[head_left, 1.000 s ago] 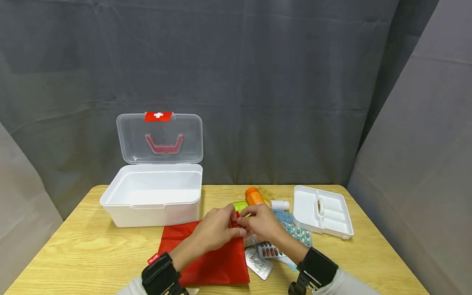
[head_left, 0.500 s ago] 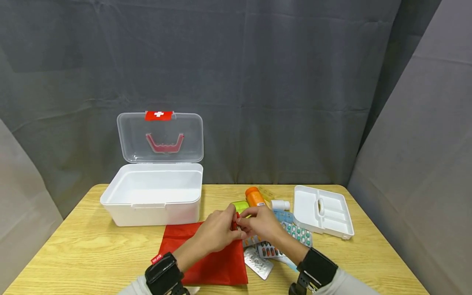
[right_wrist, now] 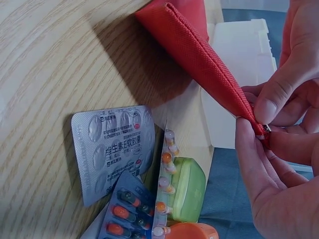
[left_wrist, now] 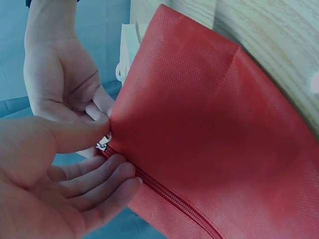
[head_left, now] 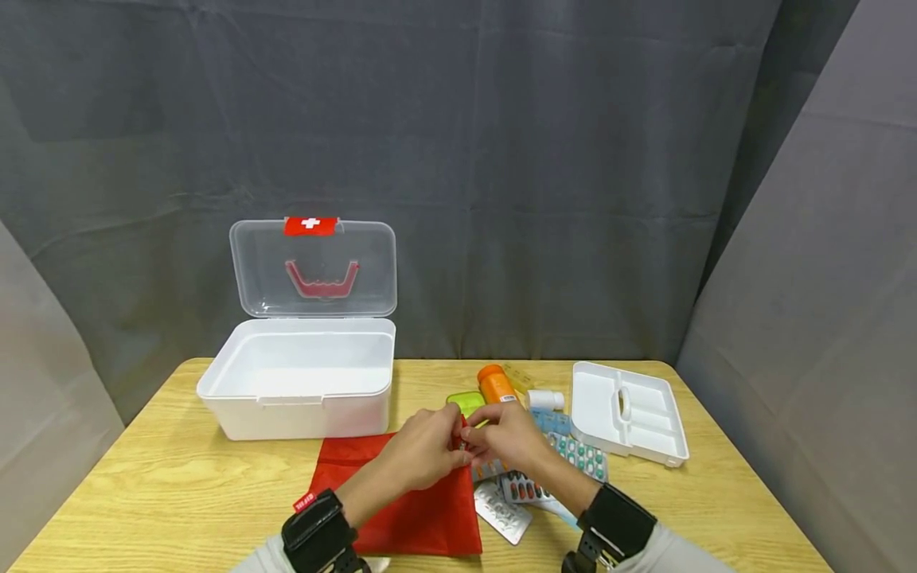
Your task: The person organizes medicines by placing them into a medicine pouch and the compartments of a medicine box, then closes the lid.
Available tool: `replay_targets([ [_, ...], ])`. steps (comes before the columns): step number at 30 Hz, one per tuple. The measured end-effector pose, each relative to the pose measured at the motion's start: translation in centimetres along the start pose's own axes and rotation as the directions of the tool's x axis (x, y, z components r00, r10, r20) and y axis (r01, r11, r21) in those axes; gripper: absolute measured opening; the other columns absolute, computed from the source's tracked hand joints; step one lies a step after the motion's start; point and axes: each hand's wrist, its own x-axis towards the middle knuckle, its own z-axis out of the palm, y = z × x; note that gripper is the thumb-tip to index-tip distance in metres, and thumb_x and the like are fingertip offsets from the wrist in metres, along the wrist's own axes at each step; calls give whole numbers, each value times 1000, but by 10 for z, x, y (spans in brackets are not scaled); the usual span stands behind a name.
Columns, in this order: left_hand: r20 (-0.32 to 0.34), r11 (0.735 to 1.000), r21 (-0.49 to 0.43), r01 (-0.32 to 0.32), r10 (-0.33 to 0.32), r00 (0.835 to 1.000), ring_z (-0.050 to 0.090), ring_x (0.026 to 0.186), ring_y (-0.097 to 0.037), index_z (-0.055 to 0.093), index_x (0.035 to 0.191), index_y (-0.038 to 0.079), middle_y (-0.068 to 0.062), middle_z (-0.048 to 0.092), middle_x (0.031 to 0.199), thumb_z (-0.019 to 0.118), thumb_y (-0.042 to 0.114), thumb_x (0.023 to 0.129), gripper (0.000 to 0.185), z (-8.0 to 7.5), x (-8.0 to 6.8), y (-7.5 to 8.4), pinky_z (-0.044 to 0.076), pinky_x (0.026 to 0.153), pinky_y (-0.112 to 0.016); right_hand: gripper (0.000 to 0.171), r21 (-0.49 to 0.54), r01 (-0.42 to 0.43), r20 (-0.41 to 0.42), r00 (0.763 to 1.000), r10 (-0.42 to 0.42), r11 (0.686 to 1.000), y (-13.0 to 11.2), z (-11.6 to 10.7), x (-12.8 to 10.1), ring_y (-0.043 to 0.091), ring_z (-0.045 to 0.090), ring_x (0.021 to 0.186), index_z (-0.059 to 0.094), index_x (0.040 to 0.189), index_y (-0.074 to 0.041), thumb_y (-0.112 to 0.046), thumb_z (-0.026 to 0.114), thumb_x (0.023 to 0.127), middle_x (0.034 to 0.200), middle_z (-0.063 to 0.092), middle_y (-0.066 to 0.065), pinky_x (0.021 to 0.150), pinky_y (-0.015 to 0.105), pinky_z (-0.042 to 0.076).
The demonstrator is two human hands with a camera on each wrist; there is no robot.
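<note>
Both hands pinch red pouch corner; zipper pull mostly hidden.

The left hand hides the red pouch's zipper pull.

The pouch was plain red, its woven cloth finely dotted, with a matching red zipper. At ten o'clock from it stood a white box with a clear lid bearing a red handle and a red tab with a white cross. At two o'clock lay a lime-green case, an orange bottle and a small white bottle. At three o'clock the blister packs differed: one silver with blue lettering, one with orange-and-white capsules, one with red-and-black capsules, one with teal-and-white capsules. The tray was white, the table pale wood-grained yellow, the backdrop grey, the wrist straps black.
</note>
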Motion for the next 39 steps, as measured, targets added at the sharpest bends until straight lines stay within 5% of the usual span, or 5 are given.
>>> replay_targets([
  [17, -36, 998, 50, -32, 34, 999, 51, 58, -9, 66, 82, 8, 5, 60, 65, 72, -3, 80, 12, -3, 3, -1, 43, 54, -21, 17, 8, 2, -9, 1000, -2, 1000, 2, 1, 1, 18, 69, 58, 69, 102, 12, 0, 67, 91, 77, 70, 13, 63, 42, 62],
  [29, -62, 996, 59, -62, 66, 996, 48, 58, -10, 64, 69, 11, 7, 55, 62, 68, -5, 79, 19, -2, 4, -4, 40, 54, -22, 10, -99, 13, -85, 996, -21, 995, -3, 7, -4, 24, 70, 59, 72, 93, 6, -2, 67, 89, 74, 71, 11, 59, 43, 62],
  [39, 22, 999, 11, -48, 48, 999, 44, 53, -7, 68, 66, 10, 9, 50, 54, 68, -5, 77, 18, -6, 4, -5, 36, 49, -19, 7, -185, 78, -70, 993, -93, 980, -2, 5, -9, 26, 69, 61, 70, 91, 6, 5, 64, 88, 77, 72, 14, 59, 38, 61],
])
